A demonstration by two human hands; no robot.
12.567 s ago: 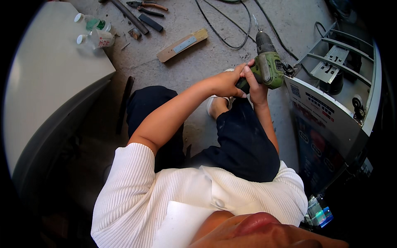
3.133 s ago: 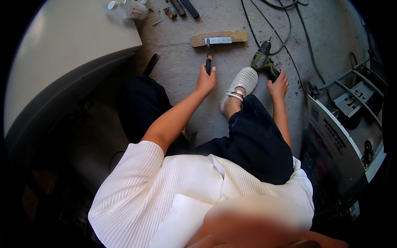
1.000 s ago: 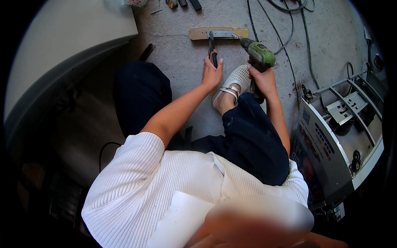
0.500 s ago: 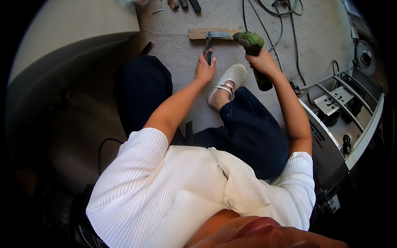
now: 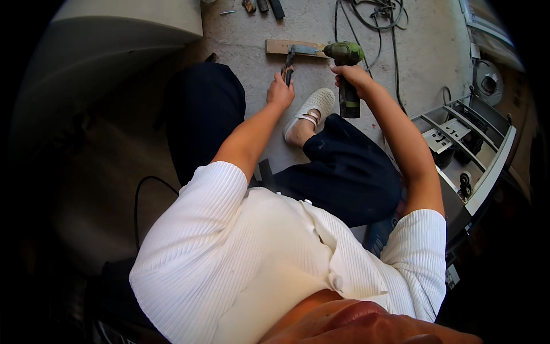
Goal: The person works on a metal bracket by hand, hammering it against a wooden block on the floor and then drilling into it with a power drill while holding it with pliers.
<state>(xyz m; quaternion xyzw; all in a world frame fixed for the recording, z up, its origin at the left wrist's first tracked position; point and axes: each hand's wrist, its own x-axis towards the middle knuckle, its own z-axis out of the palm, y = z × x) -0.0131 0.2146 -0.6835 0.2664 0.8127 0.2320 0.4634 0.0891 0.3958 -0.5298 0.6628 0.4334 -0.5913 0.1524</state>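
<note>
My left hand (image 5: 280, 92) is closed around the handles of pliers (image 5: 288, 73). The jaws of the pliers meet a narrow grey metal strip (image 5: 305, 50), which lies along a wooden board (image 5: 276, 46) on the concrete floor. My right hand (image 5: 355, 79) grips a green and black cordless drill (image 5: 346, 53) by its handle. The drill points left, its tip by the right end of the metal strip. Whether the bit touches the metal is too small to tell.
Black cables (image 5: 394, 63) run over the floor at the far right. A metal-framed machine (image 5: 486, 182) stands on the right. At the far left is a large pale casing (image 5: 132, 23). Several dark blocks (image 5: 277, 8) lie beyond the board. My shoe (image 5: 317, 104) rests between my arms.
The drill has turned so its handle points more straight toward me, and my right hand has shifted left with it. My left hand keeps the pliers at the strip. The whole view has shifted slightly.
</note>
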